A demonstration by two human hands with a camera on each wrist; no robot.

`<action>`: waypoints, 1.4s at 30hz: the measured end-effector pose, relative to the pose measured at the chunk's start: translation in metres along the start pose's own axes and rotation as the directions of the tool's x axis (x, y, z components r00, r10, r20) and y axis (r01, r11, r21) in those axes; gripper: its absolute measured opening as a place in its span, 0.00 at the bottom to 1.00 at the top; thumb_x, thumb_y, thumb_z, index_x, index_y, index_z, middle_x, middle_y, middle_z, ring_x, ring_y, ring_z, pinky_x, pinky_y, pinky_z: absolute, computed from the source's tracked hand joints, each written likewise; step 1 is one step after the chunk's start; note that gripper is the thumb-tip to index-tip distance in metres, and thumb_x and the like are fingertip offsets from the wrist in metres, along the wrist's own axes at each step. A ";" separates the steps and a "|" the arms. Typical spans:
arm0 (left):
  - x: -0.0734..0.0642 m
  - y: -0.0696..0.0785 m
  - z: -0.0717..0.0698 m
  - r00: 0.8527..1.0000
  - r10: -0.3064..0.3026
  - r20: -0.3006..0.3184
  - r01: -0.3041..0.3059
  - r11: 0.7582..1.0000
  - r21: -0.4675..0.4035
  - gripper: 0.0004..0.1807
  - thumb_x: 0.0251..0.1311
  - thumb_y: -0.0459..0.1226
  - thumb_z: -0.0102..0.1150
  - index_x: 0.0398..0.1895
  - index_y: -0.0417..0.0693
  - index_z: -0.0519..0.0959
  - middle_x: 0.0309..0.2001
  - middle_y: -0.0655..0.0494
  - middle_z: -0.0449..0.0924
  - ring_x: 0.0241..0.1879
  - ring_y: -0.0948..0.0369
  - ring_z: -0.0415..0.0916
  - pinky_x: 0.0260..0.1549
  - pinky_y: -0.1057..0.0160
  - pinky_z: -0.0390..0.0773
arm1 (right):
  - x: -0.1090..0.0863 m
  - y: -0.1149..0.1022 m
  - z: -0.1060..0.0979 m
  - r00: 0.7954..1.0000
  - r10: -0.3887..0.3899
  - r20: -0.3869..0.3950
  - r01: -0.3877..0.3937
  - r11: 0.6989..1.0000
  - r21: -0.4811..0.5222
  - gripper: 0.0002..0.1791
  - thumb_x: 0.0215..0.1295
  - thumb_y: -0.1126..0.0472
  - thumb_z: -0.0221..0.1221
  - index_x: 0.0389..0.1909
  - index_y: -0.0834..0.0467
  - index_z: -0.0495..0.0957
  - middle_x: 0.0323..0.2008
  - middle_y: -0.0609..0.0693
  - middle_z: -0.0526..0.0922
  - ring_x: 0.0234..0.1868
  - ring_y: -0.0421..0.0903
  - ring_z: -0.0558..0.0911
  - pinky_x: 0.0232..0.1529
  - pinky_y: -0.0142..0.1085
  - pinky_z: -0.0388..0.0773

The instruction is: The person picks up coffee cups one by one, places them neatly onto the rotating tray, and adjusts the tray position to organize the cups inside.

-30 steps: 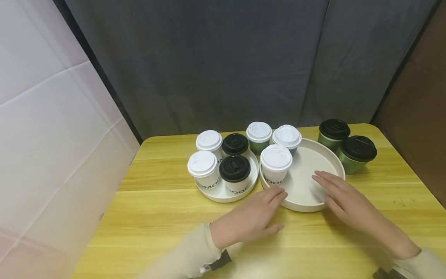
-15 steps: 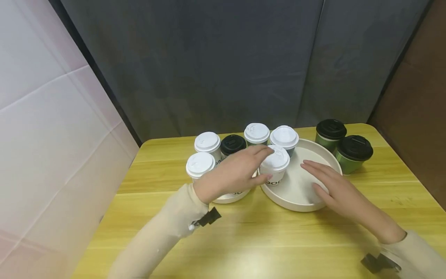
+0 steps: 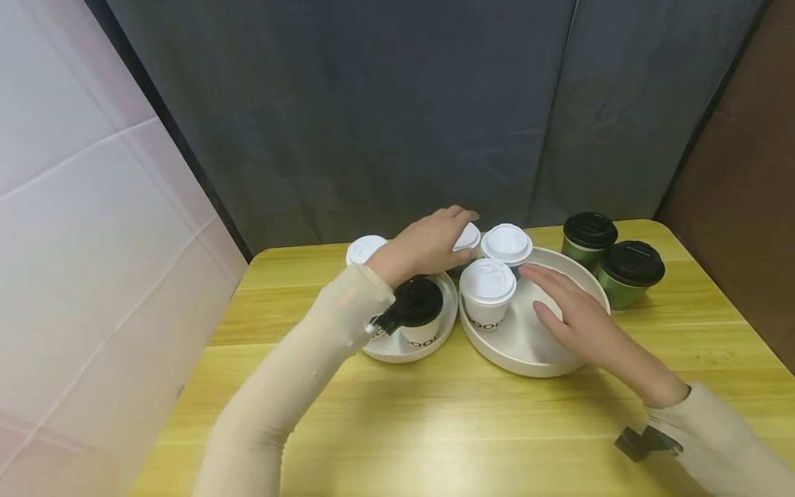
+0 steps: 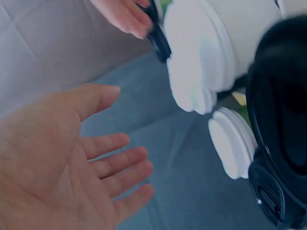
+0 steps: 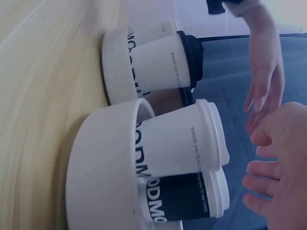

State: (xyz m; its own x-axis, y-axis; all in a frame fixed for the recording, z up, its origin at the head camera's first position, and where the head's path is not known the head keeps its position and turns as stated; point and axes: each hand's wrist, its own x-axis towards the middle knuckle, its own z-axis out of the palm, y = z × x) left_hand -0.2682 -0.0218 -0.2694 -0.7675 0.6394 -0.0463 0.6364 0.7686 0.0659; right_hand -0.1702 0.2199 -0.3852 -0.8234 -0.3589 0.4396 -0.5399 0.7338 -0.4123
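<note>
My left hand hovers above the back of the left tray, fingers loosely extended, close to a white-lidded paper coffee cup that it partly hides. In the left wrist view a gap shows between these fingers and the lids. Over the round right tray my right hand is held with straight fingers and nothing in it. That tray bears a white cup with a white lid and a dark cup with a white lid, near the right fingertips.
A black-lidded white cup stands on the left tray, and a white lid shows behind the left arm. Two green cups with black lids, one behind and one in front, stand on the wooden table right of the trays.
My left hand has gone from the table's front, up past the white cup, to the back near the green white-lidded cup. The right hand has shifted left over its tray. The cups appear unmoved.
</note>
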 end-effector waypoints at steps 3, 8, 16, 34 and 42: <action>0.014 -0.006 0.001 0.999 -0.034 0.028 0.034 0.999 0.009 0.36 0.69 0.51 0.53 0.75 0.47 0.58 0.74 0.48 0.62 0.73 0.52 0.62 0.72 0.53 0.67 | 0.006 -0.004 0.001 1.000 0.009 -0.012 -0.008 1.000 0.027 0.30 0.69 0.66 0.55 0.72 0.55 0.65 0.70 0.58 0.69 0.71 0.60 0.68 0.69 0.56 0.65; 0.034 -0.017 0.006 0.994 -0.086 0.073 0.086 0.996 0.005 0.37 0.69 0.50 0.53 0.76 0.45 0.56 0.74 0.46 0.60 0.73 0.51 0.61 0.72 0.54 0.66 | 0.012 -0.008 0.004 0.999 0.038 -0.022 -0.036 0.997 0.066 0.29 0.69 0.67 0.54 0.71 0.56 0.66 0.70 0.59 0.70 0.71 0.61 0.68 0.68 0.59 0.65; 0.053 -0.026 0.016 0.985 -0.143 0.095 0.145 0.989 -0.011 0.38 0.67 0.49 0.54 0.76 0.47 0.56 0.74 0.47 0.61 0.71 0.53 0.63 0.69 0.55 0.68 | 0.024 -0.014 0.007 0.994 0.103 -0.030 -0.098 0.984 0.149 0.27 0.72 0.63 0.52 0.72 0.55 0.65 0.71 0.59 0.68 0.73 0.61 0.66 0.72 0.59 0.61; 0.061 -0.021 0.028 0.953 -0.233 0.194 0.225 0.972 0.066 0.46 0.59 0.51 0.62 0.77 0.50 0.53 0.74 0.48 0.61 0.70 0.49 0.64 0.68 0.49 0.70 | 0.051 -0.029 0.012 0.981 0.193 0.023 -0.191 0.939 0.286 0.26 0.74 0.61 0.49 0.72 0.55 0.65 0.73 0.55 0.66 0.76 0.55 0.61 0.75 0.56 0.59; 0.060 -0.021 0.030 0.945 -0.252 0.208 0.241 0.967 0.079 0.45 0.58 0.51 0.65 0.75 0.51 0.56 0.71 0.49 0.65 0.66 0.51 0.67 0.64 0.51 0.74 | 0.054 -0.030 0.014 0.977 0.211 0.025 -0.209 0.936 0.282 0.27 0.73 0.61 0.48 0.72 0.54 0.65 0.74 0.54 0.65 0.77 0.54 0.61 0.76 0.55 0.58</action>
State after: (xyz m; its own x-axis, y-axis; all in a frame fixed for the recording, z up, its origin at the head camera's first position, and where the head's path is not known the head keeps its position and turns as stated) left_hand -0.3249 0.0013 -0.3031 -0.8697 0.4146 -0.2678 0.4368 0.8992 -0.0266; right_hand -0.2003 0.1702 -0.3602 -0.9229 -0.2102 0.3225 -0.3823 0.5998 -0.7029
